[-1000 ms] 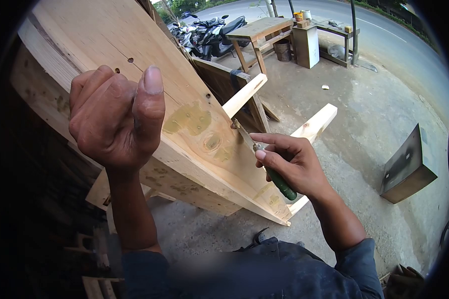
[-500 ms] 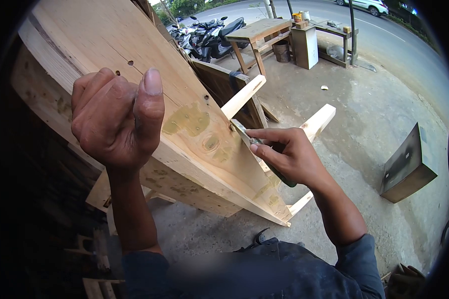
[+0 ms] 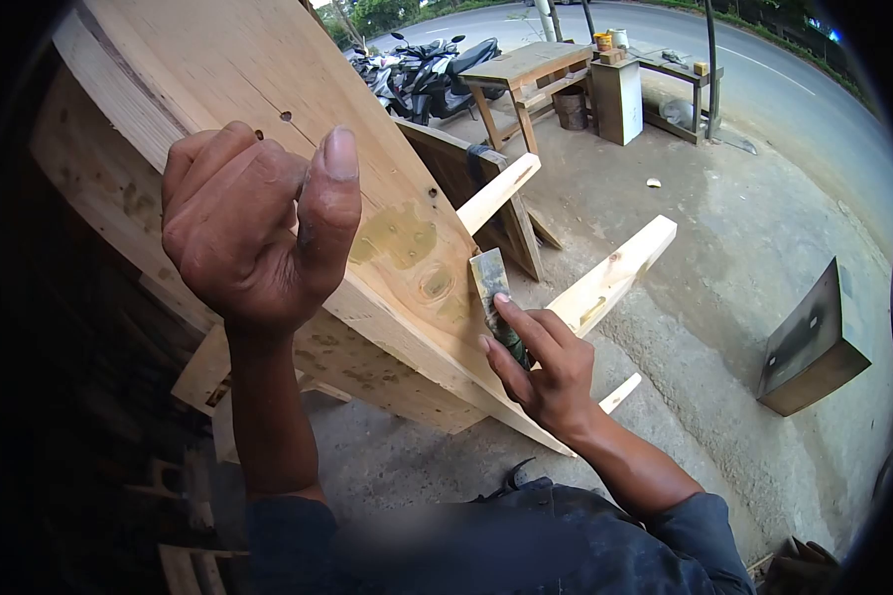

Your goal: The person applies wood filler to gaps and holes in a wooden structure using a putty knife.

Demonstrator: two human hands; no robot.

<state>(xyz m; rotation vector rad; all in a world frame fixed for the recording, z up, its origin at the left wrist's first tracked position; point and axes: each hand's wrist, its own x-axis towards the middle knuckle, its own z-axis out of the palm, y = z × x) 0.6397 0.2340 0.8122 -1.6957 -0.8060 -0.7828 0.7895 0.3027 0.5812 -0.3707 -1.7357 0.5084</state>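
A long pale wooden board [image 3: 367, 283] slopes from the upper left to the lower middle, with yellowish filler patches, a knot and small holes on its face. My right hand [image 3: 551, 372] grips a putty knife [image 3: 489, 283], its flat, stained blade up against the board's right edge near a small dark hole. Over the board's left part, my left hand [image 3: 263, 228] is raised with curled fingers and the thumb up. What it holds, if anything, is hidden.
Wooden legs [image 3: 615, 278] stick out right of the board. A metal box [image 3: 814, 347] stands on the concrete at the right. Farther back are a wooden table [image 3: 526, 64], a cabinet [image 3: 617, 104], parked motorcycles [image 3: 432, 74] and a road.
My right hand has moved down and left, and the putty knife has turned so its blade face shows more. The view has shifted slightly, and the car on the road is mostly out of sight.
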